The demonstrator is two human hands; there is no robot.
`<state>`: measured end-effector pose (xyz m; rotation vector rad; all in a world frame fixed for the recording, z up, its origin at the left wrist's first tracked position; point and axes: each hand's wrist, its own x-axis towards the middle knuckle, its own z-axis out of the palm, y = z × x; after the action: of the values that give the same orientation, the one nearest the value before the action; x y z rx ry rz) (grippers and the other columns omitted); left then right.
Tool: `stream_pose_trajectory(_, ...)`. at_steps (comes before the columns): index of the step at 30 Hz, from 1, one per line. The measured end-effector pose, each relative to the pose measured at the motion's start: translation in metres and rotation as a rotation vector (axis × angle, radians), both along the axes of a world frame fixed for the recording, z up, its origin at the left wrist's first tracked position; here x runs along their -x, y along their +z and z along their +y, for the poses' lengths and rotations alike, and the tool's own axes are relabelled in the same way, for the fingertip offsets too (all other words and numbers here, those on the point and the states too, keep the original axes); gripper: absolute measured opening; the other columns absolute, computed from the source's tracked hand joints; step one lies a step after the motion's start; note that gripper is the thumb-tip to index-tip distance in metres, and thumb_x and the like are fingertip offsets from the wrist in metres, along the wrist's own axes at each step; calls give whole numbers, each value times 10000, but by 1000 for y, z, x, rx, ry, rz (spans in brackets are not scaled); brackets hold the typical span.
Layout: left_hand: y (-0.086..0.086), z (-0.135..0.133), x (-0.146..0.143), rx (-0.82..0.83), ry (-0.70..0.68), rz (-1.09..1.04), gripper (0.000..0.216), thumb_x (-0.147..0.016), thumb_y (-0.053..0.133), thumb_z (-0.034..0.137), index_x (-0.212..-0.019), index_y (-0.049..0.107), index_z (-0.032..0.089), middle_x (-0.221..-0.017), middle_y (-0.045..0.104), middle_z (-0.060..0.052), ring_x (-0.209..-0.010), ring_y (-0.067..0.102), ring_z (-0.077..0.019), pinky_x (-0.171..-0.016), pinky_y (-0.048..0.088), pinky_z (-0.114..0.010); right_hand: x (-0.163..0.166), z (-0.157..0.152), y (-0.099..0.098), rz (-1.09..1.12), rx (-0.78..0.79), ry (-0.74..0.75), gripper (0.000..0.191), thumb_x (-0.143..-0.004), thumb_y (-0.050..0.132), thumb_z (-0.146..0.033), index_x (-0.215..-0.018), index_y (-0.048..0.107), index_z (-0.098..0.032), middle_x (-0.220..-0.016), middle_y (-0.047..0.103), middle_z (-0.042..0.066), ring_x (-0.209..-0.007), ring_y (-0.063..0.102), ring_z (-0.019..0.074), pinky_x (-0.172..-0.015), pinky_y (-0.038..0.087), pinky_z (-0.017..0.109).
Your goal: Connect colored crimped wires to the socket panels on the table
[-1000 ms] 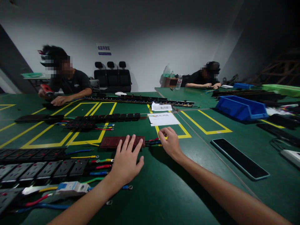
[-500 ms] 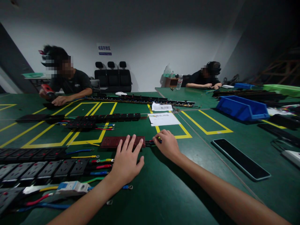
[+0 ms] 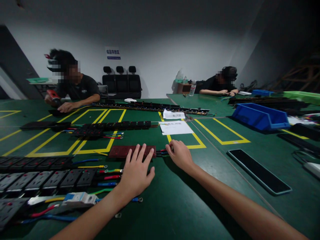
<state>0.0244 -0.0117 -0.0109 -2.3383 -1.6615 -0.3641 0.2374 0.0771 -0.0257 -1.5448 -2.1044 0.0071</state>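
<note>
A dark red socket strip (image 3: 119, 151) lies crosswise on the green table in front of me. My left hand (image 3: 137, 170) rests on its right part, fingers spread and stretched out. From the strip's right end come several thin wires (image 3: 162, 152), dark with some red and green. My right hand (image 3: 180, 154) is closed around the far ends of these wires, which its fingers hide. To the left of my left forearm are rows of black socket strips (image 3: 60, 181), their coloured wires ending in ring terminals. A white circuit breaker with blue parts (image 3: 78, 200) sits among them.
A phone (image 3: 258, 170) lies to the right, with a blue bin (image 3: 260, 116) behind it. Paper labels (image 3: 176, 127) and more black strips (image 3: 112, 125) lie farther back. One person holds a red power tool (image 3: 53, 96) at far left; another person (image 3: 222, 81) sits at far right.
My right hand has turned slightly and its fingers cover more of the wire ends. My left hand stays on the strip. The whole view has shifted a little.
</note>
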Motion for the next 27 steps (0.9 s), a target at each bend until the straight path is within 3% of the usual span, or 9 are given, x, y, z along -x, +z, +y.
stream_pose_trajectory(3, 0, 0, -1, 3, 4, 3, 630, -933, 502, 398, -1542, 392, 278, -1638, 316, -103, -1506, 261, -360, -1190, 245, -596, -2, 1, -3, 107, -41, 50, 152, -983, 451, -277, -925, 578, -218, -882, 675, 71, -850, 584, 225, -708, 367, 311)
stream_pose_trajectory(8, 1, 0, -2, 4, 7, 10, 628, -928, 505, 391, -1537, 401, 275, -1633, 325, -111, -1500, 277, -362, -1182, 254, -600, -4, 0, -5, 312, -51, 129, 198, -978, 386, -253, -1055, 559, -199, -935, 652, 80, -852, 597, 217, -738, 411, 312)
stream_pose_trajectory(13, 2, 0, -1, -1, 5, 13, 628, -927, 510, 389, -1535, 404, 271, -1631, 325, -121, -1498, 278, -368, -1179, 257, -604, -3, -2, -2, 343, -108, 172, 171, -963, 417, -259, -1015, 569, -201, -933, 655, 82, -884, 594, 218, -774, 425, 314)
stream_pose_trajectory(21, 2, -1, -3, -7, 13, 29, 634, -924, 516, 382, -1537, 400, 270, -1628, 332, -122, -1496, 284, -362, -1184, 255, -595, -2, -2, 1, 288, -129, 29, 135, -946, 468, -278, -963, 581, -206, -935, 624, 67, -849, 581, 214, -721, 407, 310)
stream_pose_trajectory(27, 0, 0, -2, -5, 13, 31, 637, -928, 507, 389, -1543, 389, 275, -1634, 320, -118, -1503, 267, -359, -1183, 255, -596, -1, -8, 5, 201, -199, 134, 230, -958, 478, -255, -757, 583, -219, -771, 622, 35, -768, 555, 189, -705, 368, 303)
